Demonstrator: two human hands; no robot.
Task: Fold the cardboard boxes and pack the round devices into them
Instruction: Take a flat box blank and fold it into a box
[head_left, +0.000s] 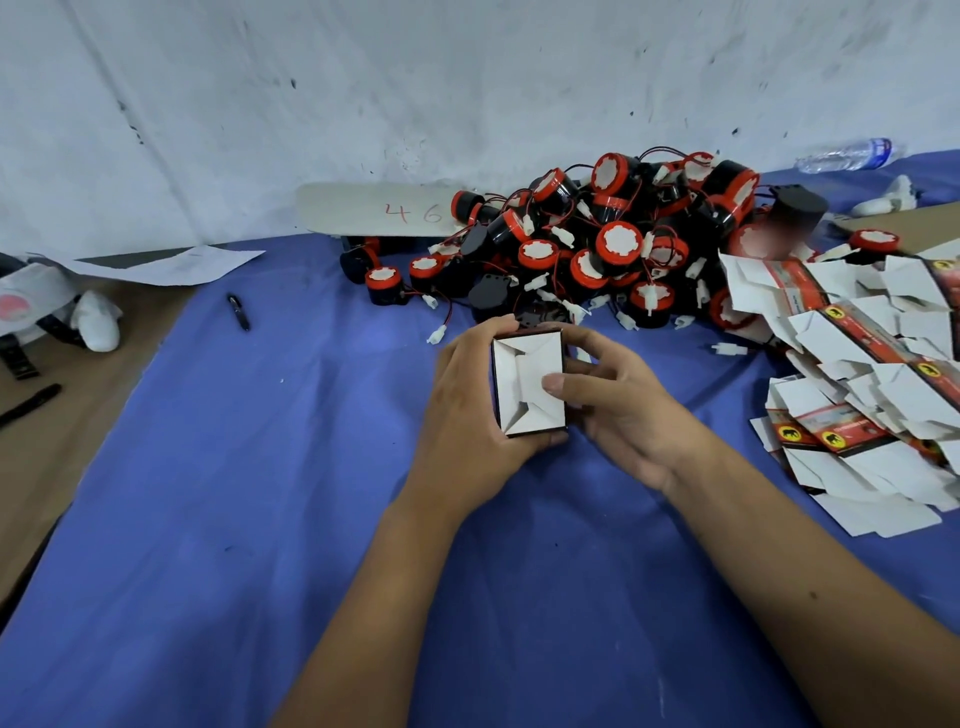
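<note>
A small cardboard box (524, 374) is held between both hands above the blue cloth, its white folded flaps facing me. My left hand (467, 410) grips its left side, fingers curled over the top edge. My right hand (618, 400) holds the right side, and its thumb presses on the white flaps. Behind the box lies a heap of round black-and-red devices (613, 244) with red wires and white plugs. A pile of flat unfolded boxes (857, 374) lies to the right.
A blue cloth (260, 467) covers the table, with brown cardboard (62, 415) at the left. A black pen (239, 312) lies on the cloth. A board marked 46 (379, 210) leans at the wall. A plastic bottle (852, 154) lies far right.
</note>
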